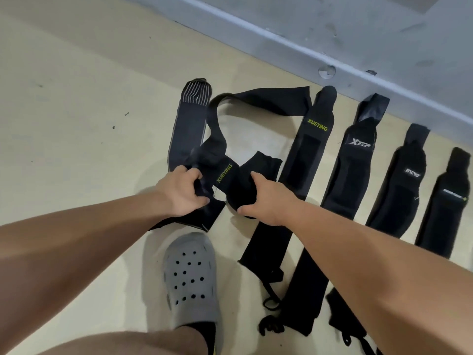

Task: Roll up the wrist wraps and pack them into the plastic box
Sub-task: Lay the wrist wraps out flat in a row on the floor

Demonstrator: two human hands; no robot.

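Head view: wrist wrap (225,173) partly behind right hand (267,201)

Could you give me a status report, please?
Left hand, right hand both grip one XUEYING wrap, partly rolled. Its tail loops loose on floor. Other wraps flat alongside; box not in view.

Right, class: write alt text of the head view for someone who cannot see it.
A left hand and right hand grip a black XUEYING wrist wrap, its tail looping over the floor. More black wraps lie flat alongside; a grey clog sits below the hands.
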